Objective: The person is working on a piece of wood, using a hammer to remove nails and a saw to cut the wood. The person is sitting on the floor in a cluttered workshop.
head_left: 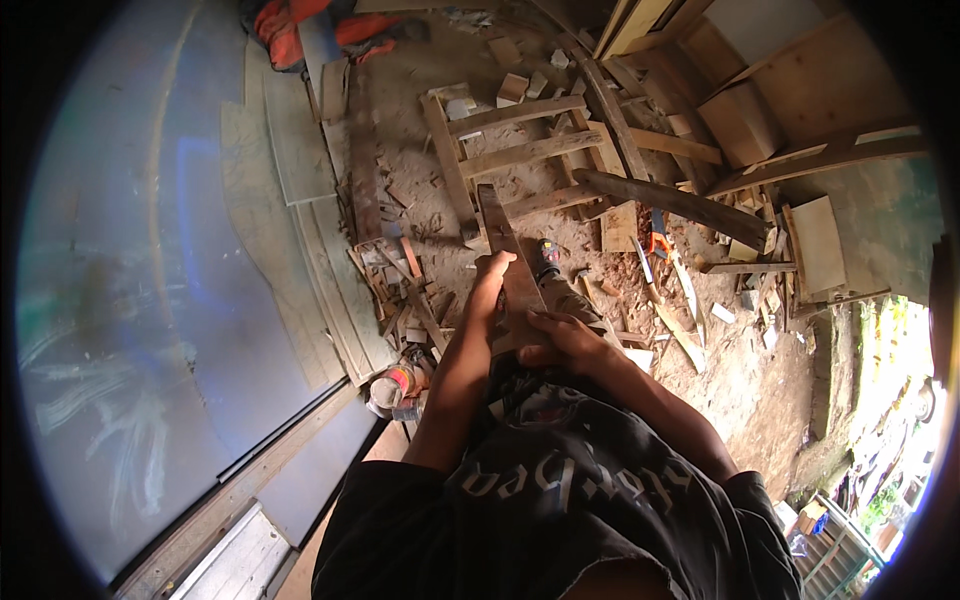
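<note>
A long, dark brown wooden plank (508,240) points away from my body, its near end close to my shirt. My left hand (495,267) is closed on the plank's left edge, about halfway along, with the thumb lying across the top. Nearer to me, my right hand (568,340) grips the same plank from the right side. The fingers under the wood are hidden. Just beyond the plank's far end lies a wooden frame (520,152) with several crosspieces, on the dirt floor.
A large grey-blue panel (200,290) fills the left side. Wood scraps (415,290) litter the ground. A thick beam (680,208) and an orange-handled tool (660,243) lie to the right. Wooden cabinet-like pieces (800,90) stand at the far right. A shoe (547,257) shows beside the plank.
</note>
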The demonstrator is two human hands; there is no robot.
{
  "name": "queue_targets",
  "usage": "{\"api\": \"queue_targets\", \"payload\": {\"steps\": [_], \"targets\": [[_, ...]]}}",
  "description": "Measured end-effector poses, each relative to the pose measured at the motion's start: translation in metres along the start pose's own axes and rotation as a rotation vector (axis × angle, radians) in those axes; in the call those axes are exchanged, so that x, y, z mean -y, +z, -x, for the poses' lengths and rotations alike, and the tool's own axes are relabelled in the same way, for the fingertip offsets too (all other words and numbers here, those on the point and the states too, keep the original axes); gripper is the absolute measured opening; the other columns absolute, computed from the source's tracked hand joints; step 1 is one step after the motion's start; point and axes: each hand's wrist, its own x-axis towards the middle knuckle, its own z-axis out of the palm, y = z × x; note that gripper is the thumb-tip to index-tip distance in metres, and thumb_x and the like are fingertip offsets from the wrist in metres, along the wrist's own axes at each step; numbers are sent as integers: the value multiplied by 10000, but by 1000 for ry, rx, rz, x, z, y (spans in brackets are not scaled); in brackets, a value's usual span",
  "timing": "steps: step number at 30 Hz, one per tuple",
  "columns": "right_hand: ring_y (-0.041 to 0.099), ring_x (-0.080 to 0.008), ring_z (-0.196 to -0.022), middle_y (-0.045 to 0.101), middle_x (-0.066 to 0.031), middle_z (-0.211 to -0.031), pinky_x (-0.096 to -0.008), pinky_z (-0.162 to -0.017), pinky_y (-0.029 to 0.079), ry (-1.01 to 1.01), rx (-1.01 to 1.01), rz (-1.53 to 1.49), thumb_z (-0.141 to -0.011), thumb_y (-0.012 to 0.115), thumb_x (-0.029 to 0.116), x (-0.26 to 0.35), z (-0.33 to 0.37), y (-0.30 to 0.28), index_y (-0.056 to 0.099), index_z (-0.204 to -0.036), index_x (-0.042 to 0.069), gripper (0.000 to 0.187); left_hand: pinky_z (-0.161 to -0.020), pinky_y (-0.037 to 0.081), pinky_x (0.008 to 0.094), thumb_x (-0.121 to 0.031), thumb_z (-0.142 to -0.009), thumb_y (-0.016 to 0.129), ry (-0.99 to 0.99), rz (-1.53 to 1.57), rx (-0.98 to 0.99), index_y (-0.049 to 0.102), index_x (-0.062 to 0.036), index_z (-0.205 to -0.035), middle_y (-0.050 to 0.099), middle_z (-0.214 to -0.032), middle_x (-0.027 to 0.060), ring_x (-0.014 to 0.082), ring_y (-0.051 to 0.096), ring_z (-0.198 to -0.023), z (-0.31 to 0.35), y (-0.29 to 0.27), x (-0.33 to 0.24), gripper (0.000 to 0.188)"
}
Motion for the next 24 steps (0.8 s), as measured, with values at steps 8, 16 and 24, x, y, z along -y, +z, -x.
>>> {"api": "queue_targets", "payload": {"steps": [8, 16, 24], "targets": [[644, -294, -1036, 596, -112, -1216, -425, -859, 567, 17, 159, -225, -1003, 557, 247, -10, -25, -3, 496, -1326, 51, 382, -907, 488, 432, -530, -911, 566, -448, 648, -137, 480, 72, -1249, 578, -1104, 225, 365, 600, -1008, -20, -16, 20, 696], [649, -262, -921, 613, -104, -1123, -421, -773, 575, -333, 54, 564, -939, 647, 338, -11, -27, 0, 525, -1292, 62, 464, -756, 540, 429, -566, -877, 605, -582, 470, -173, 493, 90, -1088, 563, -909, 221, 327, 602, -780, -33, -13, 14, 698], [537, -166, -628, 575, -63, -838, -340, -563, 510, 2, -14, 124, -872, 711, 320, 0, -30, -8, 584, -1179, 84, 408, -481, 491, 360, -484, -890, 591, -458, 273, -316, 542, -81, -852, 540, -631, 58, 215, 561, -524, -15, 27, 1, 408]]}}
